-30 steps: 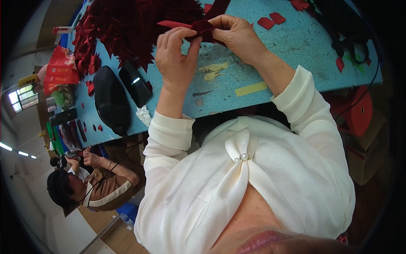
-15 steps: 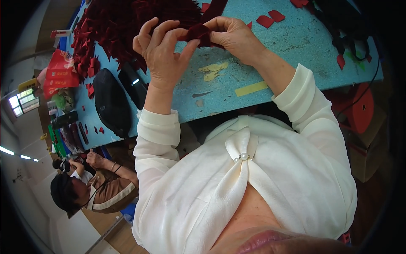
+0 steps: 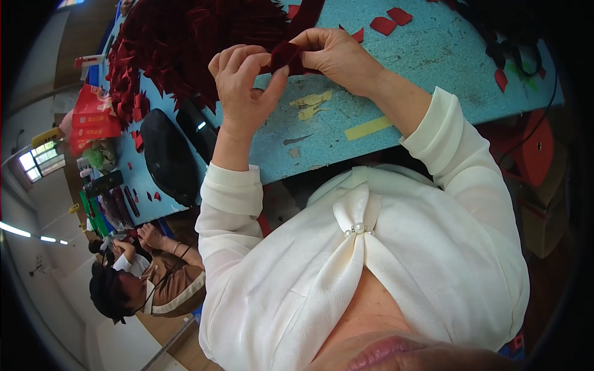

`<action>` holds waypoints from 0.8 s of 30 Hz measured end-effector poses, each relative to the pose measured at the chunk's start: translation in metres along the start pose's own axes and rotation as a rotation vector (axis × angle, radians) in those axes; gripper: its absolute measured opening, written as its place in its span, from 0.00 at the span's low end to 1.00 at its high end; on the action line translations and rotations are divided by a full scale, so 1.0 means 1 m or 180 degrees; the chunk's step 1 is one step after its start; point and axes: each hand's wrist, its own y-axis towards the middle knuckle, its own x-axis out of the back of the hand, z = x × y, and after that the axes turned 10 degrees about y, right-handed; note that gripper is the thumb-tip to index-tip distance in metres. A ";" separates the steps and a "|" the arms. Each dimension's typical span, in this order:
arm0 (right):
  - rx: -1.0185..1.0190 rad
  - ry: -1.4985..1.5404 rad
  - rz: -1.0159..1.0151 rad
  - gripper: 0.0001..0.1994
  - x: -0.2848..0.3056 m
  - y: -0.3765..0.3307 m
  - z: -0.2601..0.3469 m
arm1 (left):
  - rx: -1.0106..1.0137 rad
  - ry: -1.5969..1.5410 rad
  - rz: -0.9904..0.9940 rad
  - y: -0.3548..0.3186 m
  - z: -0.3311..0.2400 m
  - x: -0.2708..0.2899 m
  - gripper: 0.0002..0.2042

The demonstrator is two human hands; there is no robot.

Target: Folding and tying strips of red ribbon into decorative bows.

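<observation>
A dark red velvet ribbon (image 3: 286, 55) is held between my two hands above the blue table (image 3: 346, 93), folded over into a loop. My left hand (image 3: 247, 80) pinches the loop's left side between thumb and fingers. On the other side, my right hand (image 3: 337, 59) grips the ribbon with thumb and bent forefinger; some of its fingers are hidden. More ribbon runs up and away from behind my right hand. Beyond my left hand lies a large heap of dark red velvet pieces (image 3: 192, 43).
A black pouch (image 3: 167, 157) and a dark phone-like device (image 3: 197, 133) lie left of my left forearm. Red scraps (image 3: 383, 25) are scattered at the far side. Black straps (image 3: 513, 52) lie far right. A co-worker (image 3: 161, 278) sits at the left, near a red bag (image 3: 93, 117).
My left hand has turned and its fingers have curled in more. The ribbon loop between the hands now stands more open. The whole view has shifted slightly.
</observation>
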 end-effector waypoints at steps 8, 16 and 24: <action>0.0022 0.0192 -0.0313 0.10 -0.003 0.000 0.004 | 0.0050 0.0545 -0.0287 -0.006 -0.012 -0.006 0.12; 0.0131 0.0111 -0.0580 0.11 -0.006 -0.001 -0.001 | 0.0503 0.0469 -0.0307 -0.006 -0.024 -0.017 0.08; 0.0355 -0.0041 -0.0540 0.09 -0.003 -0.002 -0.001 | 0.2182 -0.1989 0.0081 -0.009 -0.034 -0.015 0.06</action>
